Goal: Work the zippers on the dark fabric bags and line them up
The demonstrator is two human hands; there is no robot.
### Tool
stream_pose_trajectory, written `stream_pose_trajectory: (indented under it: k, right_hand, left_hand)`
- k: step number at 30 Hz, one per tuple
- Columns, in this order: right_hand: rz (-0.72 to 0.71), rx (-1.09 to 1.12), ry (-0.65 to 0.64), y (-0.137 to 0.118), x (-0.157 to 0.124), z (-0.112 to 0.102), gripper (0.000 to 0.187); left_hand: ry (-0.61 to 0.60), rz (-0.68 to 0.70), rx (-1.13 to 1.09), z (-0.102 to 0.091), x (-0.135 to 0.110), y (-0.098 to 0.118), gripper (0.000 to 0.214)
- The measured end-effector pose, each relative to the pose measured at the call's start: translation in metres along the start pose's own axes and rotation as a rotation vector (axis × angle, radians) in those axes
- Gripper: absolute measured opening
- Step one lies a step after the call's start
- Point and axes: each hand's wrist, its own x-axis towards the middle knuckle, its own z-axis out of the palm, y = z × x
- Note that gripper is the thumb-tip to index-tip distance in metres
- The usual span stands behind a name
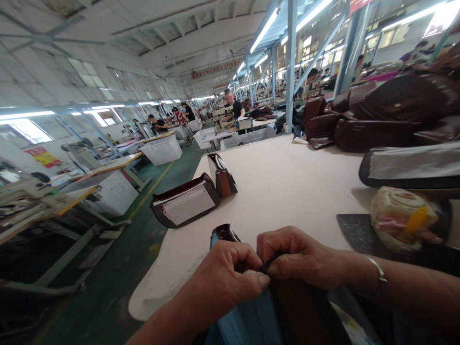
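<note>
An unfinished bag point(251, 318) with blue material, black edging and a brown strip is in front of me at the table's near edge. My left hand point(230, 268) pinches its dark edge between thumb and fingers. Close beside it, my right hand point(298, 256) pinches the same edge, the two thumbs nearly meeting. My hands hide exactly what lies under the fingertips. Farther up the pale table stand a long dark bag piece point(189, 203) with a white panel and a smaller bag piece point(225, 182) with a brown strip.
Dark brown leather bags point(377, 115) are piled at the table's back right. A container with a yellow object point(402, 218) sits on a dark mat point(354, 230) near my right forearm. Left of the pale table point(283, 177) runs a green floor point(143, 235), with sewing stations and people beyond.
</note>
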Motion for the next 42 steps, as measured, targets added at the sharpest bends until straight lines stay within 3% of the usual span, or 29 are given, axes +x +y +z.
stream_pose_trajectory:
  k: [7,11,16,23,29,38,42]
  right_hand:
    - [-0.034,-0.292,0.0,-0.019,0.001,0.0,0.026]
    - [-0.03,-0.53,0.001,-0.031,0.004,0.004,0.005]
    - [-0.219,-0.833,-0.021,-0.035,0.003,0.006,0.019]
    - [-0.205,-0.654,0.002,-0.024,0.006,0.004,0.016]
    - [-0.168,-0.537,0.028,-0.019,0.009,0.007,0.014]
    - [-0.123,-0.504,0.017,-0.021,0.007,0.009,0.015]
    - [-0.057,-0.432,-0.019,-0.025,0.004,0.005,0.004]
  left_hand:
    - [0.038,-0.035,0.034,0.004,-0.003,0.012,0.013]
    - [0.05,-0.024,0.038,0.006,-0.003,0.014,0.01]
    - [0.069,-0.018,0.052,0.005,-0.002,0.008,0.011]
    - [0.016,-0.009,-0.032,-0.001,-0.002,0.005,0.01]
    - [-0.033,0.034,0.015,-0.006,-0.005,0.006,0.025]
    - [0.014,-0.006,0.02,-0.003,-0.007,0.001,0.006]
    - [0.012,0.007,0.053,-0.006,-0.01,0.001,0.005]
